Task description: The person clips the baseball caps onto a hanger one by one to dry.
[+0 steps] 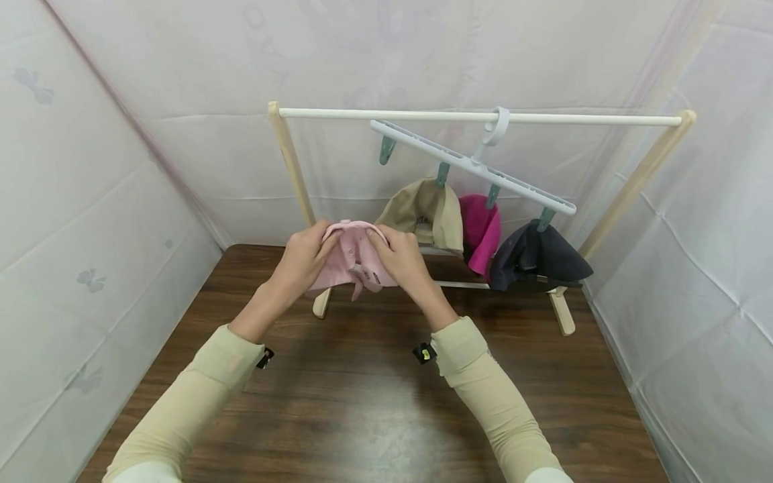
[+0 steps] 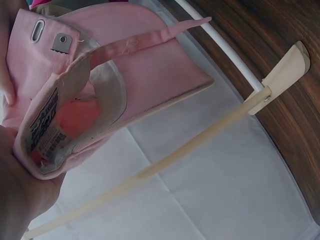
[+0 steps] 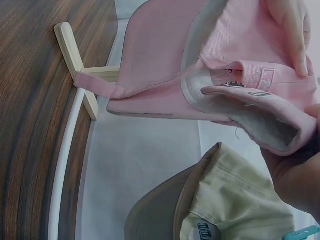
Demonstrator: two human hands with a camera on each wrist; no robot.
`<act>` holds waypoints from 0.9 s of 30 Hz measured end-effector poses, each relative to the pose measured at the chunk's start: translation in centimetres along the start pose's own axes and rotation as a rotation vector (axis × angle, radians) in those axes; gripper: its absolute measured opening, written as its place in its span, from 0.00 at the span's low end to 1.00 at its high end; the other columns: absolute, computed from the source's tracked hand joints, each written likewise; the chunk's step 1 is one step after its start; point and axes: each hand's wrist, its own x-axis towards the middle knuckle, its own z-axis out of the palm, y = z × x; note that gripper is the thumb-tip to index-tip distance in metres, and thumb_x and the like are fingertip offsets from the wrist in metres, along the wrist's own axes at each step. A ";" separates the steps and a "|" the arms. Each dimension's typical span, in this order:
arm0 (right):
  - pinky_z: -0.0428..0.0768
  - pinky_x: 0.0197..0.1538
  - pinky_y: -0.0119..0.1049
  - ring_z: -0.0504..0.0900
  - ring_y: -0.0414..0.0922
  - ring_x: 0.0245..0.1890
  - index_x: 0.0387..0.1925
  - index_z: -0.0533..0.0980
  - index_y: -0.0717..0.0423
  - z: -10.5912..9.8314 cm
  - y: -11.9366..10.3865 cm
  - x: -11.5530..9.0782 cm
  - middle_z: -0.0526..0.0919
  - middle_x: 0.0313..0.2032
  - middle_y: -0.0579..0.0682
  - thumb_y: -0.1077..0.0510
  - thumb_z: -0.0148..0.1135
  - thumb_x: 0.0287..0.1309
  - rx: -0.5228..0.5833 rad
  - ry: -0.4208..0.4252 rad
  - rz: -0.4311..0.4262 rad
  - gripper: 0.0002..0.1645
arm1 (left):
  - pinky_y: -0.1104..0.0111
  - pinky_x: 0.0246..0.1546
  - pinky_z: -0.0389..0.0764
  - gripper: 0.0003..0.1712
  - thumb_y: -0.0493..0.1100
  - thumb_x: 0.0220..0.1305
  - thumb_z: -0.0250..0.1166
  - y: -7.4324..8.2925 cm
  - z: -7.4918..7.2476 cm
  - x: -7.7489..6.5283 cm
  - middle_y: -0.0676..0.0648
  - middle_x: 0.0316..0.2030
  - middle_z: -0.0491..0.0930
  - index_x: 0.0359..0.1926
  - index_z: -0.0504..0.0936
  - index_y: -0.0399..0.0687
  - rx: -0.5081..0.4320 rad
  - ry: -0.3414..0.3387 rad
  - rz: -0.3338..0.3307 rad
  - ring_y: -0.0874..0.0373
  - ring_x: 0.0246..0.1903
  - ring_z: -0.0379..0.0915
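Note:
A pink baseball cap [image 1: 338, 267] is held up by both hands above the back of the table. My left hand [image 1: 304, 256] grips its left edge and my right hand [image 1: 403, 260] its right edge, thumbs on the near side. The wrist views show the cap's inside, with a label, a loose back strap [image 2: 135, 42] and a metal buckle [image 2: 61, 43]. In the right wrist view the strap hangs across the brim [image 3: 155, 55]. Just right of the cap, a beige cap [image 1: 449, 218] hangs from a clip.
A white rod [image 1: 338, 114] on a wooden stand carries a tilted pale-blue hanger [image 1: 423, 144]. Its green clips hold the beige cap, a magenta cap [image 1: 483, 228] and a dark cap [image 1: 561, 251]. The left-end clip [image 1: 386, 149] hangs free. White fabric walls surround the brown table [image 1: 350, 402].

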 end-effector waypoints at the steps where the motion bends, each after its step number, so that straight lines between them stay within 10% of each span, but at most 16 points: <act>1: 0.72 0.31 0.35 0.74 0.44 0.24 0.35 0.82 0.58 0.0 0.0 0.0 0.77 0.21 0.50 0.50 0.52 0.77 0.000 -0.001 0.003 0.20 | 0.54 0.33 0.79 0.10 0.44 0.77 0.59 0.0 0.0 0.0 0.41 0.32 0.84 0.45 0.80 0.40 0.002 0.001 0.006 0.46 0.31 0.79; 27: 0.69 0.27 0.35 0.71 0.46 0.23 0.18 0.67 0.50 -1.5 -0.8 2.5 0.68 0.17 0.47 0.47 0.50 0.77 -0.024 0.021 0.023 0.27 | 0.56 0.26 0.73 0.14 0.45 0.77 0.59 0.5 -1.6 4.6 0.43 0.20 0.74 0.34 0.79 0.40 0.067 -0.001 0.052 0.46 0.23 0.69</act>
